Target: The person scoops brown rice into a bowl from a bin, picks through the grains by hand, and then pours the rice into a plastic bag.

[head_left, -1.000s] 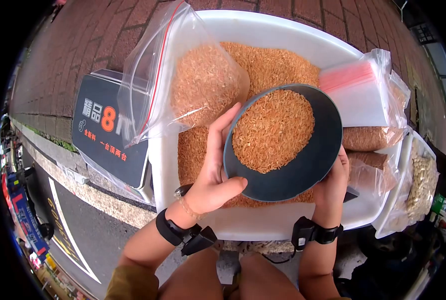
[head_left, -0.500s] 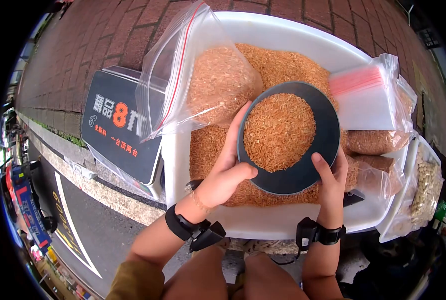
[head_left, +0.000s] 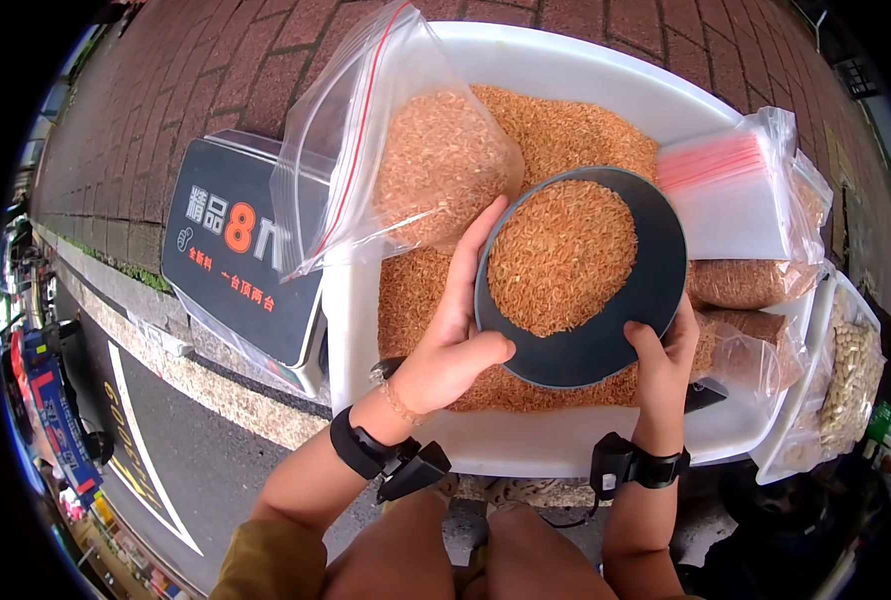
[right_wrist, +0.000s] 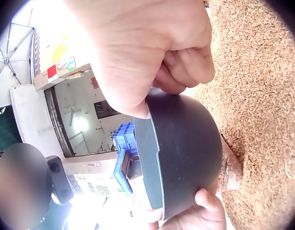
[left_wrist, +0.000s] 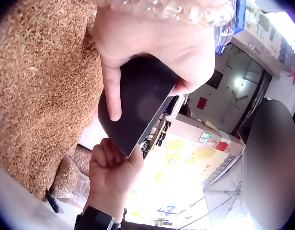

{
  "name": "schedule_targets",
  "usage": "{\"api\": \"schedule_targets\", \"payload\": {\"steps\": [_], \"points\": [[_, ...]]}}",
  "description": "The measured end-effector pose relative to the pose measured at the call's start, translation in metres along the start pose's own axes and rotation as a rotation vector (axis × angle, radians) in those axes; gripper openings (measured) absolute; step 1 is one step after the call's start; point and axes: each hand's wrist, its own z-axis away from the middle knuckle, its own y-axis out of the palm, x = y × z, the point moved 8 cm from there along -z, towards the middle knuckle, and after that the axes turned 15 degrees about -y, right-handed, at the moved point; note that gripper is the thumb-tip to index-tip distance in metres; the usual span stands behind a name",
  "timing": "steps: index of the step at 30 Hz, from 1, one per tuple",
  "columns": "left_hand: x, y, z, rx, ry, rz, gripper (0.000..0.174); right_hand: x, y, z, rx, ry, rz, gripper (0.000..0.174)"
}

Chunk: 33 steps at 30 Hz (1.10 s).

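A dark round bowl (head_left: 606,330) heaped with brown unhusked rice (head_left: 563,256) is held over a white tub (head_left: 566,55) full of the same grain. My left hand (head_left: 451,340) grips the bowl's left rim, thumb on the near edge and fingers up its side. My right hand (head_left: 661,365) holds the lower right rim with the thumb over the edge. A clear zip bag (head_left: 436,165), part full of rice, stands open just left of the bowl, by my left fingertips. In the left wrist view my left hand (left_wrist: 152,48) clasps the bowl (left_wrist: 133,105). The right wrist view shows the right hand (right_wrist: 142,52) on the bowl (right_wrist: 185,148).
A black scale (head_left: 236,250) with printed characters sits left of the tub. A stack of unused zip bags (head_left: 726,195) lies at the tub's right, with filled rice bags (head_left: 746,285) below it and a bag of pale beans (head_left: 851,370) further right. Brick paving lies beyond.
The bowl has shifted slightly right and up, tilting a little. My right thumb has come over the bowl's rim. The bag and tub stay put.
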Motion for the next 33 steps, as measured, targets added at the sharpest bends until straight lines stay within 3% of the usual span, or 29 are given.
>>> {"api": "schedule_targets", "payload": {"steps": [10,16,18,20,22,24,25,33], "points": [[-0.001,-0.004,-0.001,-0.019,-0.002,0.017,0.087,-0.003,0.000,-0.001,-0.031,0.034,-0.055,0.053],[0.018,0.000,-0.006,-0.053,-0.180,-0.048,0.089,-0.016,0.001,0.004,0.050,0.178,0.019,0.048],[0.009,0.009,0.000,-0.016,-0.001,-0.289,0.089,-0.004,-0.005,0.009,-0.040,0.080,0.075,0.043],[-0.018,0.025,0.012,0.015,0.277,-0.414,0.089,0.040,-0.001,0.013,-0.220,-0.198,0.157,0.031],[0.011,0.011,0.007,-0.048,-0.080,-0.241,0.088,0.052,-0.001,0.018,-0.202,-0.200,0.240,0.028],[0.023,0.003,0.000,-0.049,-0.191,-0.073,0.087,0.030,-0.001,0.012,-0.124,-0.115,0.280,0.032],[0.014,0.006,0.001,-0.034,-0.123,-0.070,0.087,0.024,0.000,0.012,-0.139,-0.098,0.225,0.031],[0.012,0.004,-0.001,-0.049,-0.153,-0.065,0.088,0.002,-0.005,0.011,-0.172,0.033,-0.015,0.042]]}}
